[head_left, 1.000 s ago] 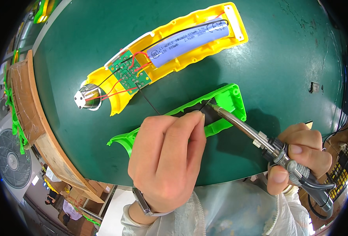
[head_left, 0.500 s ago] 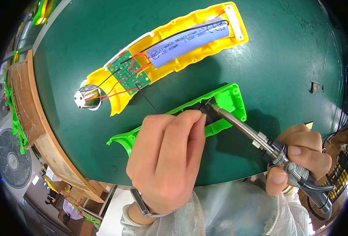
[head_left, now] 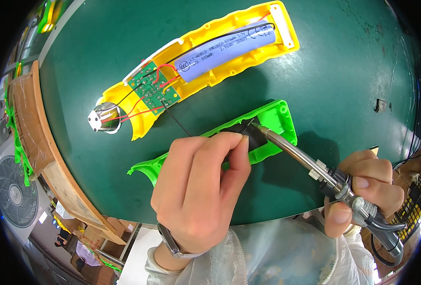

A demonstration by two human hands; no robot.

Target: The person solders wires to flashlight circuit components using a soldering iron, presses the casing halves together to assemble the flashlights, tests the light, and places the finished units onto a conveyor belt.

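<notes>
Just right of the frame's centre, I see a thin black wire point(head_left: 246, 128) pinched by the left hand point(head_left: 201, 183) over a dark panel point(head_left: 258, 140) in the green half-shell point(head_left: 280, 122). The right hand point(head_left: 369, 185), lower right, grips a soldering iron point(head_left: 293, 151), its tip at or just beside the wire. Barely anything has shifted, so I judge the joint unfinished.

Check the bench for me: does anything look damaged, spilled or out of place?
One thing: a dark, roughly square patch on the green tabletop, to the right of the green shell half. It stands out against the plain green around it; I cannot tell whether it is damage or something stuck there. No spill shows.
</notes>
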